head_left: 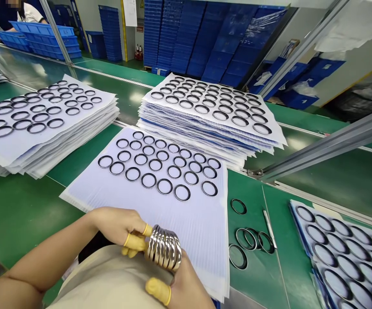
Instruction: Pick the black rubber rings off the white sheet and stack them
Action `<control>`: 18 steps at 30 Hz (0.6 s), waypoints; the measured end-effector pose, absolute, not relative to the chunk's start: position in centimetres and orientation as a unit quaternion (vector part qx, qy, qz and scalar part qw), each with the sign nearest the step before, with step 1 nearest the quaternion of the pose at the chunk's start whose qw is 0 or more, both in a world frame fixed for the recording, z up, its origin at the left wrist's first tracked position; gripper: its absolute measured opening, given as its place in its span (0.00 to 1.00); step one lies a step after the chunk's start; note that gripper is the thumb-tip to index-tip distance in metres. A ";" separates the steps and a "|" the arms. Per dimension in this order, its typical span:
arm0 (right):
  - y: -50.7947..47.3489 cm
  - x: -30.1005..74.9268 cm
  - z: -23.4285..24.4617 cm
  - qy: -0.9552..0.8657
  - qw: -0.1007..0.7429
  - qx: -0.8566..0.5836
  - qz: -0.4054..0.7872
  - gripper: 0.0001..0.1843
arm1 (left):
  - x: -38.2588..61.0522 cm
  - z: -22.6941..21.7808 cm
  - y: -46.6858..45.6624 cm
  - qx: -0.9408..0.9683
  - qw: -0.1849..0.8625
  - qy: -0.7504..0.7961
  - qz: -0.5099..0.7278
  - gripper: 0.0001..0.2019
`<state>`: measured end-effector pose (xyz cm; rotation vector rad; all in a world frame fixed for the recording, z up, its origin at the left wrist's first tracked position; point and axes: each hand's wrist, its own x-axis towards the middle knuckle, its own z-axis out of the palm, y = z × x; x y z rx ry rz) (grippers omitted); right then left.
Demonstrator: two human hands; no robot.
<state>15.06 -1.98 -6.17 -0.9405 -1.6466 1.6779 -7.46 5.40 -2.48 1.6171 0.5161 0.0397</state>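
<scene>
A stack of several shiny metal rings (163, 248) lies on its side, gripped between my hands. My left hand (118, 229) pinches one end of it with yellow finger cots on its fingers. My right hand (186, 283) holds the other end from below, and a yellow finger cot (158, 292) covers one finger. Both hands are just above a white sheet (86, 191) laid out with rows of dark rings. On the green belt to the right lie several loose dark rings (247, 238) and a slim metal tool (269, 228).
Further piles of ringed sheets (205, 107) (44, 116) stand on the green conveyor belt (18, 219). A blue tray of rings (343, 257) sits at the right, beneath a metal rail (327, 150). Blue crates (186, 38) are stacked behind, and a co-worker (21, 10) stands far left.
</scene>
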 end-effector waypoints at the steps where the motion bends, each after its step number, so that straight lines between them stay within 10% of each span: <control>1: -1.7 15.0 -5.9 -0.637 0.300 -0.348 0.620 0.32 | -7.5 -2.7 5.4 0.690 0.688 0.226 0.020 0.07; 18: -0.1 15.5 -7.2 -0.683 0.339 -0.298 0.574 0.41 | -5.4 -4.5 4.1 0.586 0.797 0.138 0.037 0.23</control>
